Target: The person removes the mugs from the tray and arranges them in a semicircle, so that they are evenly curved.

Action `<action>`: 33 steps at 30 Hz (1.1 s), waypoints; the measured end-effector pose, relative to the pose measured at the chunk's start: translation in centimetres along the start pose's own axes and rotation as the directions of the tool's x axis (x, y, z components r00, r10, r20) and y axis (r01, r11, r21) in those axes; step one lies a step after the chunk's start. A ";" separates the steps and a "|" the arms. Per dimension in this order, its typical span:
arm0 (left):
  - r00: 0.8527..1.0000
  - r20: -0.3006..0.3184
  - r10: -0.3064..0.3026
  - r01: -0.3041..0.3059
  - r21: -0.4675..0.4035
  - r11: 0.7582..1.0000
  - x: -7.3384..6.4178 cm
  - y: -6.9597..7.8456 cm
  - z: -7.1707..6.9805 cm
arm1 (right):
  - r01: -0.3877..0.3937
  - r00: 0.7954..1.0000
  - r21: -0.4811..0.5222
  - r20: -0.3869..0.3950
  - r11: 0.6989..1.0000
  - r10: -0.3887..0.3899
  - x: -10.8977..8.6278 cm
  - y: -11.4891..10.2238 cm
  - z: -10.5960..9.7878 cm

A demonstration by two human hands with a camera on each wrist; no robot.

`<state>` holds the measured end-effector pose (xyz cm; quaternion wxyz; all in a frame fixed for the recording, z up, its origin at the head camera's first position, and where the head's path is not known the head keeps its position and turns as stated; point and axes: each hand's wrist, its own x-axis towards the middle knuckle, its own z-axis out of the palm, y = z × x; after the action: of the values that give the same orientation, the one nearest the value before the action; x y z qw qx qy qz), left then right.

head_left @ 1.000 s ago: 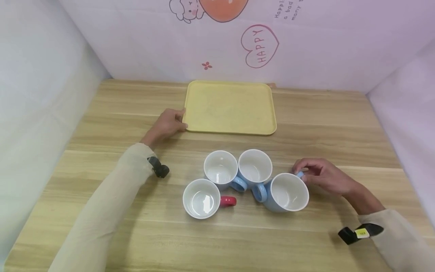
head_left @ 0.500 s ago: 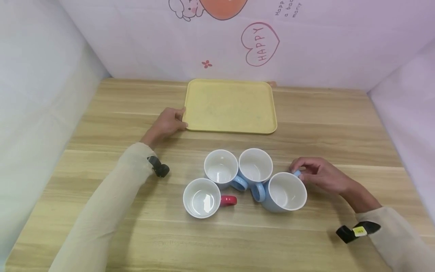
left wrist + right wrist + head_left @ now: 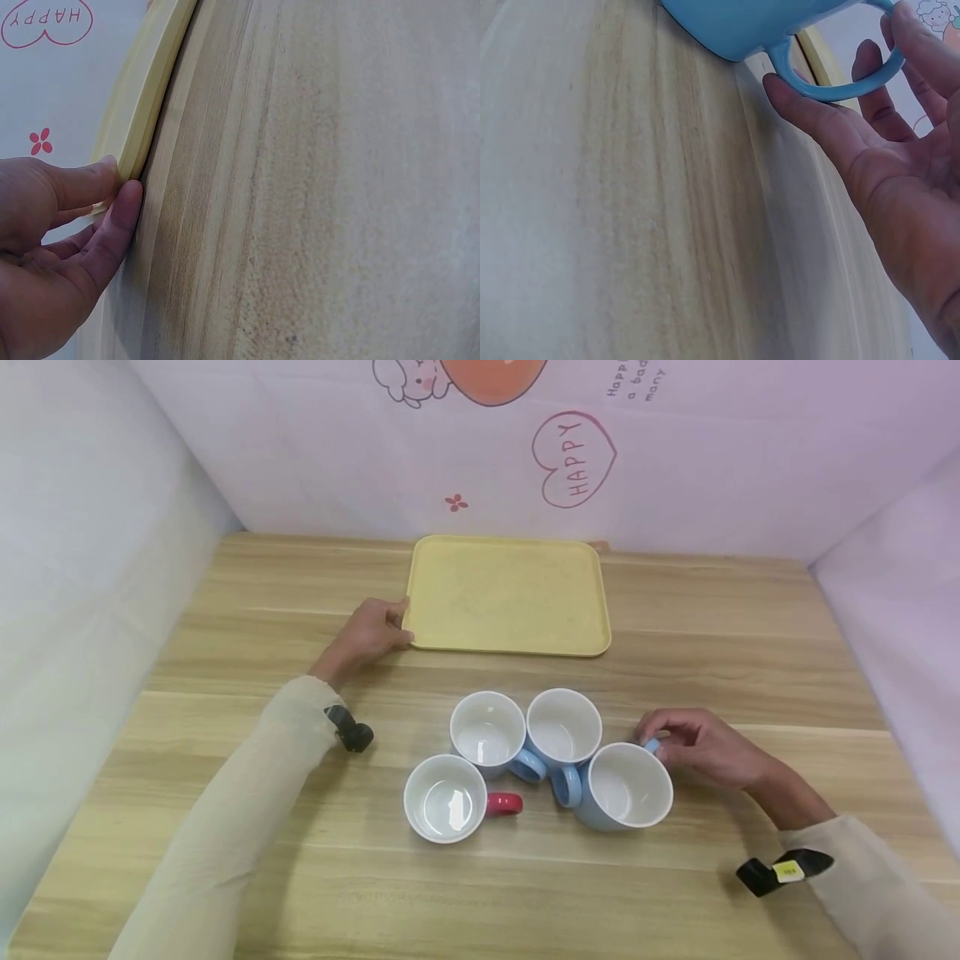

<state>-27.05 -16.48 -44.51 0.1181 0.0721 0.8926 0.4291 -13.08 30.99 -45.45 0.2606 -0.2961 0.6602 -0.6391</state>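
Observation:
My right hand (image 3: 708, 750) holds the handle (image 3: 847, 91) of the rightmost blue mug (image 3: 628, 786), thumb and fingers around it. That mug is upright, white inside, right beside another blue mug (image 3: 564, 727). A third blue mug (image 3: 487, 729) adjoins that one on the left, and a mug with a red handle (image 3: 446, 799) sits nearer me. At the back, my left hand (image 3: 367, 632) pinches the near left corner of a yellow tray (image 3: 510, 597). The left wrist view shows the thumb and fingers at the tray's edge (image 3: 146, 112).
A wooden tabletop (image 3: 465, 906) lies under everything. Behind the tray rises a white cloth wall (image 3: 330, 452) with printed drawings, and white sheets also bound the left and right sides.
My right hand has shifted a little to the left, bringing the rightmost mug closer to its neighbour. The left hand, tray and the other mugs stay in place.

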 end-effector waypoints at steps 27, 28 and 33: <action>0.997 0.052 -0.052 0.056 -0.075 0.996 -0.8 0.0 -0.5 | -0.006 0.992 0.037 -0.128 0.999 0.011 -0.6 0.4 -0.3; 0.997 0.061 -0.047 0.050 -0.057 0.997 -1.1 0.0 -0.8 | 0.002 0.990 0.044 -0.141 0.999 0.004 -0.6 0.3 -0.3; 0.998 0.057 -0.021 0.014 0.124 0.992 -2.8 -0.3 -2.7 | -0.089 0.938 -0.186 -0.345 0.979 0.020 -0.4 -0.7 0.1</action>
<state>-25.09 -19.31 -42.74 0.1434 0.0839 0.9142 0.3697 -12.67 31.16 -44.79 0.1292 -0.1869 0.7638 -0.6042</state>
